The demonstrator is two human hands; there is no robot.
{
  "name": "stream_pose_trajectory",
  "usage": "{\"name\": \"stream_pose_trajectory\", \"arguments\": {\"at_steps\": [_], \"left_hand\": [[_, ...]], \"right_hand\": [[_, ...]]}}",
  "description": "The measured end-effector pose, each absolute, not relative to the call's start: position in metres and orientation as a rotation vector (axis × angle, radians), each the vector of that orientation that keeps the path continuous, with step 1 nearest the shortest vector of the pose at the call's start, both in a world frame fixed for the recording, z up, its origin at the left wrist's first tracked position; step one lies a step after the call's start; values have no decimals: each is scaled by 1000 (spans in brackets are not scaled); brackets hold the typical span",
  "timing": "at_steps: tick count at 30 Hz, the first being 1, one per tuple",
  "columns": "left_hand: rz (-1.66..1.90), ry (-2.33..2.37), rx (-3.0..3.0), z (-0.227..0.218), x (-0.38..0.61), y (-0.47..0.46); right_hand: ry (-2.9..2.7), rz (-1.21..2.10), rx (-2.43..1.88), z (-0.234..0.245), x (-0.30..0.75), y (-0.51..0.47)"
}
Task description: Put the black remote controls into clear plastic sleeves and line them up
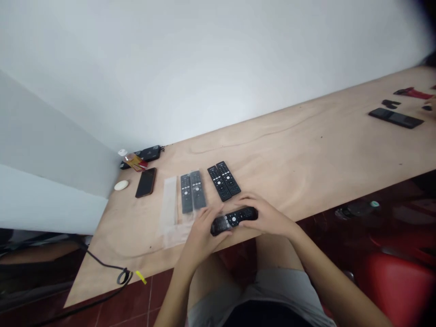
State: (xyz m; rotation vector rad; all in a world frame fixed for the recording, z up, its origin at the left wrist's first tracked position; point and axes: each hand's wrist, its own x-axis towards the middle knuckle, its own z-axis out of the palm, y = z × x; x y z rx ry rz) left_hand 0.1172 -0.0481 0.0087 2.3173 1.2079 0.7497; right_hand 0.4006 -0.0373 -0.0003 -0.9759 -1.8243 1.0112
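A black remote control lies crosswise between my hands at the table's front edge. Clear plastic seems to cover its left part. My left hand is closed around the left end, thumb below and fingers above. The right end is gripped by my right hand, its thumb along the lower side. Just beyond lie two bare remotes, a left one and a right one, side by side. Left of them are two remotes in clear plastic, one beside the other. Flat plastic sleeves lie further left.
On the left are a phone, a bottle, a round white lid and a black box. A black cable hangs by the left edge. At far right, another person's hand is near a dark device. A red chair stands below.
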Motion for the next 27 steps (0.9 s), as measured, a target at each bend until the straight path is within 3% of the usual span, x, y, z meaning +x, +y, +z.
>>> {"name": "stream_pose_trajectory", "arguments": {"at_steps": [4,13,19,27], "left_hand": [[723,1312,2331,7,99,-51],[665,1200,2338,7,146,-49],[644,1250,2351,7,141,-47],[681,1187,2338,-1,159,-49]], "right_hand": [[-1756,904,-1217,-13,420,-50],[-1509,1139,-1189,-11,372,-66],[-1462,863,-1323,-13,378,-63],[-1468,1110,-1273,-13,363,-67]]}}
